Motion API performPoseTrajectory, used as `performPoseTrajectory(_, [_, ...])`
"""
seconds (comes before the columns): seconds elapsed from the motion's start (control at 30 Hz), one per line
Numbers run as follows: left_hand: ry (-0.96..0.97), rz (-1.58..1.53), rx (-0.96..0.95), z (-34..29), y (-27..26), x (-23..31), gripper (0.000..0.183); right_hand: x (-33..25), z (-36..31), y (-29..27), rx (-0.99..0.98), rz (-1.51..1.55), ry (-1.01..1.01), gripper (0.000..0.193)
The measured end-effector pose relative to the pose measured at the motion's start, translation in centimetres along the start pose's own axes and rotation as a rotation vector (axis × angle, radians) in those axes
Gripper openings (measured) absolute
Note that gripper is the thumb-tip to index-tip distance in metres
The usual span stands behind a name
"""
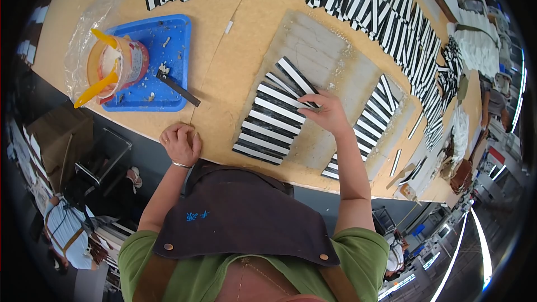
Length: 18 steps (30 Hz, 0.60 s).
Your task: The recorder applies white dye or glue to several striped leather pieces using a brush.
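Between the thumb and fingers of my right hand (325,113) is the end of a black-and-white strip (298,76). It slants across the top of a row of similar strips (269,124) laid side by side on a grey, glue-stained board (321,42). A second, smaller row of striped strips (370,121) lies to the right, partly covered by my right forearm. My left hand (180,143) rests at the table's near edge with its fingers curled in, and nothing shows in it.
A blue tray (184,50) at left holds a tub (134,59) with yellow-handled tools (98,86) and a black brush-like tool (178,86). Many striped strips (386,22) line the table's far and right sides. Clear plastic (78,50) surrounds the tub. Other people (70,229) are beyond the table.
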<state>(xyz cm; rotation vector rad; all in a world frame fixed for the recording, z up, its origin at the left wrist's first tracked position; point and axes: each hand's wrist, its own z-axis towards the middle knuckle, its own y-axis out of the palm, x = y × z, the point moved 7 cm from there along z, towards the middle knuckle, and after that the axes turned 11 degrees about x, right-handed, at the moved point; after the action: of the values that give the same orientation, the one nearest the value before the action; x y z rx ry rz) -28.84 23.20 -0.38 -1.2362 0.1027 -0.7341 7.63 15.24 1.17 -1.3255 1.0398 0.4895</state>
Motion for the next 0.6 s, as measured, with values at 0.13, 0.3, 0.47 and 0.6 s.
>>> performPoseTrajectory(0.13, [0.005,-0.002,0.001,0.0,0.0,0.0,0.023,0.6,-0.2,0.1,-0.023,-0.032,0.048,0.026])
performPoseTrajectory(0.3, [0.010,0.001,0.002,0.0,0.0,0.1,0.023,1.6,-0.5,0.0,0.003,0.142,0.073,0.025])
performPoseTrajectory(0.47, [0.013,0.005,0.003,0.0,0.0,0.1,0.023,0.6,-0.7,-0.2,0.068,0.138,0.086,0.027])
performPoseTrajectory(0.6, [0.005,-0.007,0.001,0.1,0.0,0.1,0.023,0.8,-1.3,0.6,0.051,0.176,0.300,0.032])
